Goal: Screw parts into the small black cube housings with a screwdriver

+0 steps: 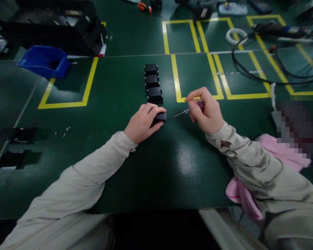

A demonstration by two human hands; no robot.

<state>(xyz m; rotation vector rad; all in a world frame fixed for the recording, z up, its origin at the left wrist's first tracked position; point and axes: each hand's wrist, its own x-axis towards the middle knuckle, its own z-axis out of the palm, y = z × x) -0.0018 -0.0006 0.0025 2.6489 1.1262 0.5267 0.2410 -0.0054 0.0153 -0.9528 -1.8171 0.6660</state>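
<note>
My left hand (146, 121) is closed around a small black box-shaped block (160, 117) and holds it against the green table. Between the thumb and fingers of my right hand (206, 109) is a screwdriver (182, 113), its handle partly hidden in the palm. The thin shaft points left, and its tip meets the right side of the block, low down near my left thumb. Just beyond my left hand, three similar black blocks (153, 80) stand in a column, with small shiny screws at their sides. Several loose screws (65, 132) lie to the left.
At the far left are a blue bin (45, 60) and stacked black trays (88, 27). Dark flat parts (15, 135) lie at the left edge. A tape roll (236, 36) and black cable (240, 64) occupy the right back. Pink cloth (273, 147) is by my right forearm.
</note>
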